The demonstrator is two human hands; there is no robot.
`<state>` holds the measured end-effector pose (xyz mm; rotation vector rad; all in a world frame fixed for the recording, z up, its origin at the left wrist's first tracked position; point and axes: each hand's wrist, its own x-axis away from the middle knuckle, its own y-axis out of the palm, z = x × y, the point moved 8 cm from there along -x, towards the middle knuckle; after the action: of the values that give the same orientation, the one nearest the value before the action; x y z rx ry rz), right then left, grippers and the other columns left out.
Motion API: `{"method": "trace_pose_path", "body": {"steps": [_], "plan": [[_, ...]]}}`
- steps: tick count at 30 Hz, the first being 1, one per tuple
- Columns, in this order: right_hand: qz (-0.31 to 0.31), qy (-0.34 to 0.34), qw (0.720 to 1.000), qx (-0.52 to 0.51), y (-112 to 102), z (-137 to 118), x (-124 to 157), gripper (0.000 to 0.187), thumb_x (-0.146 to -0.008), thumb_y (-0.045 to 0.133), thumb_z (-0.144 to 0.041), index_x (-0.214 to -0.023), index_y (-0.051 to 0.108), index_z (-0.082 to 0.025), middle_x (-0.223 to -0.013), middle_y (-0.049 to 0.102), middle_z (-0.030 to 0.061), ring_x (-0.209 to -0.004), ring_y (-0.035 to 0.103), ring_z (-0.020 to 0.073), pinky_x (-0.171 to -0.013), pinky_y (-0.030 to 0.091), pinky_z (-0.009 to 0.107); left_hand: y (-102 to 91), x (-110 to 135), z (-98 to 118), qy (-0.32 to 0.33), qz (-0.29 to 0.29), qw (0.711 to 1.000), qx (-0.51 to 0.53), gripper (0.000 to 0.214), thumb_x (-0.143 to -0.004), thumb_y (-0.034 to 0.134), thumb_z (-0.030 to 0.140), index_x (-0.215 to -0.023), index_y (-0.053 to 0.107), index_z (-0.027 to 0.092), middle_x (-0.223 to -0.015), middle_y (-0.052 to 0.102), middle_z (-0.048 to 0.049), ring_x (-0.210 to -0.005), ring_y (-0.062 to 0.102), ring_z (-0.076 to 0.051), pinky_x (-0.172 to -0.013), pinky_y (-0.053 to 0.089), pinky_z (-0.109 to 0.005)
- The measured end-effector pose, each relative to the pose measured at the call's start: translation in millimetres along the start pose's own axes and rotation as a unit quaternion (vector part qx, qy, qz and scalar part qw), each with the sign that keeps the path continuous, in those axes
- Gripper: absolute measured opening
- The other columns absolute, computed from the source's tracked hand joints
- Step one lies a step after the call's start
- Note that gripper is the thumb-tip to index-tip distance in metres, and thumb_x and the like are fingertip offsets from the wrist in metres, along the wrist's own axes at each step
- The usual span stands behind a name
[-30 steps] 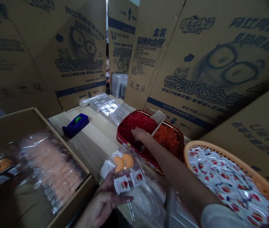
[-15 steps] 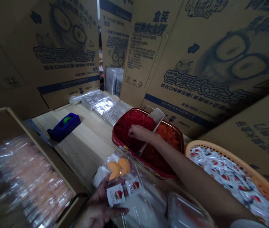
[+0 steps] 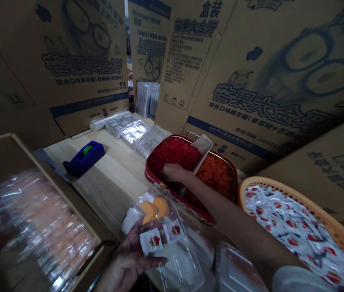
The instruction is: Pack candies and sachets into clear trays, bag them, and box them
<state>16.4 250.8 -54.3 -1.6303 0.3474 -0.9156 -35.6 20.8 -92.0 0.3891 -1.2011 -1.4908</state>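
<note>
Clear plastic bag (image 3: pixel 156 205) is sitting in the person's left hand (image 3: pixel 126 253), low over the edge of the wooden table (image 3: pixel 105 182), with two orange crescent sweets (image 3: pixel 149 212) up top and two white strawberry-print sachets (image 3: pixel 151 241) lying against the front of it. Honestly not much has changed in the last second: the bag has barely moved, and it's mostly the view that has swung a bit, so the printed cartons (image 3: pixel 83 65) and the table slide around in frame. The left hand's fingers are curled up under the bag, cradling it rather than pinching, though the thumb is hard to make out from here. The right arm is stretched across, and the right hand (image 3: pixel 175 172) is down in the red-rimmed tray (image 3: pixel 190 138), fingers bent into the red granules (image 3: pixel 175 152) just beside a white scoop (image 3: pixel 204 147); can't tell if they're closed on anything. Orange granules (image 3: pixel 216 174) fill the other side of that tray. Just right of it there's an orange basket (image 3: pixel 281 196) heaped with more sachets (image 3: pixel 293 227), while a blue tape dispenser (image 3: pixel 84 159) and stacked clear trays (image 3: pixel 132 134) sit further along the table.
</note>
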Motion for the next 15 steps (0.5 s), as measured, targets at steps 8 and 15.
{"method": "trace_pose_path", "body": {"steps": [8,15], "plan": [[0.118,0.020,0.984,-0.131,-27,34,20,0.019,-0.072,0.061,-0.021,-0.089,0.068,-0.016,-0.092,0.065,0.0049,-0.083,0.058,0.0143,-0.072,0.043,0.020,-7.7,2,4,0.043,-0.018,0.999,0.017,0.075,-0.064,0.046,-0.004,-0.131,0.039,0.028,-0.129,0.051,-0.0068,-0.110,0.052,-0.027,-0.093,0.040,-0.055],[0.224,0.061,0.864,-0.446,-43,47,87,0.025,-0.066,0.065,-0.035,-0.081,0.065,-0.015,-0.073,0.062,-0.0009,-0.066,0.054,0.0118,-0.063,0.042,0.024,-1.6,-1,10,0.062,-0.006,0.998,0.026,0.070,-0.064,0.045,-0.006,-0.128,0.042,0.023,-0.113,0.062,-0.0065,-0.102,0.058,-0.025,-0.094,0.039,-0.055]]}}
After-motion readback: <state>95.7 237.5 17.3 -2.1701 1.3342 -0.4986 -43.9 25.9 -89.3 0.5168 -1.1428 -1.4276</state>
